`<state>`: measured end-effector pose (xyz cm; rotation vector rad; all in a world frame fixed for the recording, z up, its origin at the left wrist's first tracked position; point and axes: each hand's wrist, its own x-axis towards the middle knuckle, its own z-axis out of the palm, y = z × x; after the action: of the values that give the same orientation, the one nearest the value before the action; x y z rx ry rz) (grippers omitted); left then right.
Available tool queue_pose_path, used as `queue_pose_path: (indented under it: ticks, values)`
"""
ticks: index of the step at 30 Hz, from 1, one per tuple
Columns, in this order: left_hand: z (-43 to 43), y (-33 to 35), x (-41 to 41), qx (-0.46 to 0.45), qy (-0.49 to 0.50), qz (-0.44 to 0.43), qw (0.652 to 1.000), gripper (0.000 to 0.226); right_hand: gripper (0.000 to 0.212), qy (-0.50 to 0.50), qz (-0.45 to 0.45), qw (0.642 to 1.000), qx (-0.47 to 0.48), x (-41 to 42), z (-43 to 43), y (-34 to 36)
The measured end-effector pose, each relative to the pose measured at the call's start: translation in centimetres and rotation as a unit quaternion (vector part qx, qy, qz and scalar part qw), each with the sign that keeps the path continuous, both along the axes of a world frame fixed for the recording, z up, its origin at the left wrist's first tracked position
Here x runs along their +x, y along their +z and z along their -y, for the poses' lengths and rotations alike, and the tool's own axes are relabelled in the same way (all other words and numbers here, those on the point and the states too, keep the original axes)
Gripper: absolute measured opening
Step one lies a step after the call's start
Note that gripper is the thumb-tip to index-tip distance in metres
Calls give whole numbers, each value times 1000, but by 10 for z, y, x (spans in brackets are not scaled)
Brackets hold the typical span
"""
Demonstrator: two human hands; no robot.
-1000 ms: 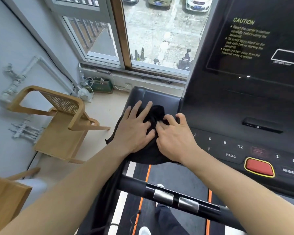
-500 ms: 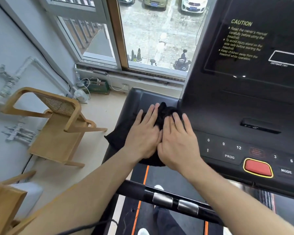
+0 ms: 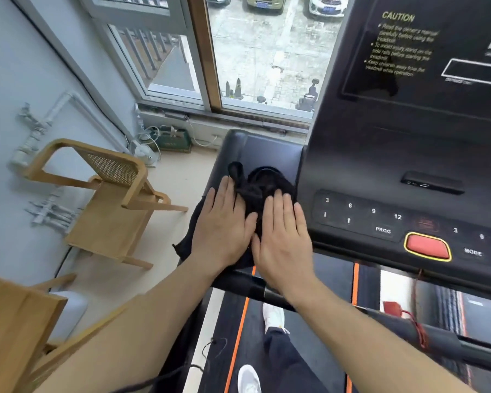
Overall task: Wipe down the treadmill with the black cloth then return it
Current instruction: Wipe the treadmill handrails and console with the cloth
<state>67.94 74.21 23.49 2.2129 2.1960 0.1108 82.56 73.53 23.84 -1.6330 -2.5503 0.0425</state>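
Note:
The black cloth [image 3: 262, 184] lies bunched on the left side tray [image 3: 270, 150] of the black treadmill console [image 3: 380, 171], with one corner hanging off the tray's left edge. My left hand [image 3: 224, 225] lies flat on the cloth's left part, fingers straight. Beside it, my right hand [image 3: 284, 236] presses flat on the cloth's right part, close to the keypad. Neither hand is curled around the fabric. The cloth's middle is hidden under both palms.
A red stop button [image 3: 427, 246] and number keys sit right of my hands. A black handlebar [image 3: 408, 327] crosses below my wrists, above the belt and my shoes. A wooden chair [image 3: 111, 199] stands on the floor to the left, below the window [image 3: 267, 52].
Both hands have gone from curled and bunching the cloth to lying flat on it, and have slid with it slightly further onto the tray. The view has shifted a little to the right.

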Motion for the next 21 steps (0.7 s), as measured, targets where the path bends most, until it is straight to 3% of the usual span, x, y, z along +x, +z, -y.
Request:
queue_pose_path:
  ticks: [4, 8, 12, 15, 17, 21]
  values:
    - [30, -4, -2, -2, -44, -17, 999, 68, 76, 35, 20, 999, -20, 11, 35, -5]
    - [12, 0, -9, -12, -74, -39, 996, 69, 74, 64, 38, 997, 2, 7, 4, -2]
    - [3, 7, -14, 10, -44, 40, 998, 53, 61, 110, 31, 993, 15, 7, -33, 2]
    - [39, 4, -15, 69, -10, 97, 993, 46, 29, 146, -6, 987, 62, 18, -15, 2]
    - [67, 3, -16, 82, 20, 110, 990, 48, 5, 120, -51, 990, 58, 21, 8, 6]
    - [101, 14, -9, 89, 93, 89, 988, 57, 11, 16, -170, 985, 9, 22, 47, 29]
